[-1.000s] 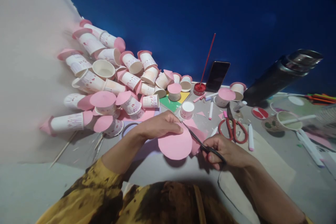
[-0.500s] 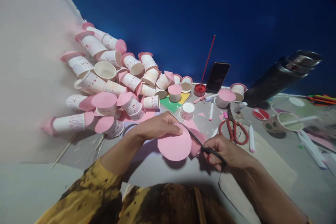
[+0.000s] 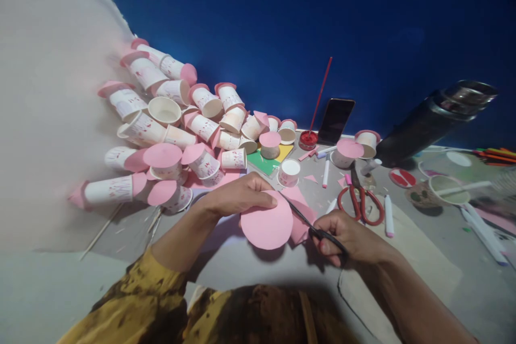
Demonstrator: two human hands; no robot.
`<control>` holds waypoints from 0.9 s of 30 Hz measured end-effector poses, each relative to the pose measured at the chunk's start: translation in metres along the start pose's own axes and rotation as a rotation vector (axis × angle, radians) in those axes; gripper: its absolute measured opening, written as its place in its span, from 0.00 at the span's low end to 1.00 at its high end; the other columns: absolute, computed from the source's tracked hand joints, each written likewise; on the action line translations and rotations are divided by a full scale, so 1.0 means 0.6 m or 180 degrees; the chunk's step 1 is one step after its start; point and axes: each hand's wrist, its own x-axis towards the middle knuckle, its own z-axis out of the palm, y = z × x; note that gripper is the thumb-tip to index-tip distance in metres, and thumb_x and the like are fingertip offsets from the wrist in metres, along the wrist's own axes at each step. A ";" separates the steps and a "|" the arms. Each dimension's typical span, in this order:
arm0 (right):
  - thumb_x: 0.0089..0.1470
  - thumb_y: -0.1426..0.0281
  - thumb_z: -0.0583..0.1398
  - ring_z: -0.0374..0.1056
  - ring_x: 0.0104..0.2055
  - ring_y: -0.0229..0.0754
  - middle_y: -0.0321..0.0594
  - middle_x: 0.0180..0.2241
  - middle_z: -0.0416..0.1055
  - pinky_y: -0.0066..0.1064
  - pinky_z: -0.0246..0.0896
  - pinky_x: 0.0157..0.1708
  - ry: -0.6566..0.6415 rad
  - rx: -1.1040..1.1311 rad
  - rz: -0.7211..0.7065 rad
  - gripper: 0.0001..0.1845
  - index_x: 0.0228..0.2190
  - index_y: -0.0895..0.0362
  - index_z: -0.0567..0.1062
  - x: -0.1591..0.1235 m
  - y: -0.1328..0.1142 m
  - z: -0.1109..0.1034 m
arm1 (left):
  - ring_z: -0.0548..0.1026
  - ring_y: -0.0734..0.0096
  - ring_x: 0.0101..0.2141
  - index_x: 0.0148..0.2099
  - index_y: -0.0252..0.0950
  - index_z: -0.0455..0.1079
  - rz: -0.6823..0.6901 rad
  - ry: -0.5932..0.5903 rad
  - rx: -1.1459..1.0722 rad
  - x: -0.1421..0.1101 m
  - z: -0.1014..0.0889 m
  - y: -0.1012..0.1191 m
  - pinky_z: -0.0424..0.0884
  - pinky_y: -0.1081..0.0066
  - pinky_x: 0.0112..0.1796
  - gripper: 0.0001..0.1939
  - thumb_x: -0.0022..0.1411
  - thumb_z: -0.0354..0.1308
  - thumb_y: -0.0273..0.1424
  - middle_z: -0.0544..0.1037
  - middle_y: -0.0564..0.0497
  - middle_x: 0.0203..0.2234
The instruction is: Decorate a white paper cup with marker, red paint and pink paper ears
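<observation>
Between the thumb and fingers of my left hand (image 3: 245, 195) is a round piece of pink paper (image 3: 267, 226), its face toward me. My right hand (image 3: 342, 237) grips a pair of black-handled scissors (image 3: 300, 216), the blades pointing up and left along the circle's upper right edge. Behind the blades lies a pink paper scrap (image 3: 301, 226), partly hidden by them. Whether the scrap still joins the circle I cannot tell. A small white paper cup (image 3: 289, 172) stands just beyond my hands.
Many printed paper cups with pink paper tops (image 3: 162, 156) are piled at the left. Red-handled pliers or shears (image 3: 360, 204), white markers (image 3: 388, 216) and a dark flask (image 3: 435, 118) are at the right. A phone (image 3: 336, 120) leans against the blue wall (image 3: 262, 21).
The view has shifted slightly, so the table things sit a little lower and to the right. Both hands keep their hold on the paper and scissors, with hardly any movement.
</observation>
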 end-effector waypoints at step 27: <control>0.40 0.46 0.74 0.56 0.16 0.30 0.32 0.14 0.66 0.24 0.44 0.18 -0.0006 -0.0048 0.0115 0.29 0.20 0.59 0.74 0.001 0.001 0.006 | 0.66 0.75 0.14 0.27 0.31 0.78 -0.0082 -0.0088 0.0136 -0.004 -0.007 -0.005 0.56 0.77 0.15 0.13 0.53 0.66 0.38 0.71 0.54 0.15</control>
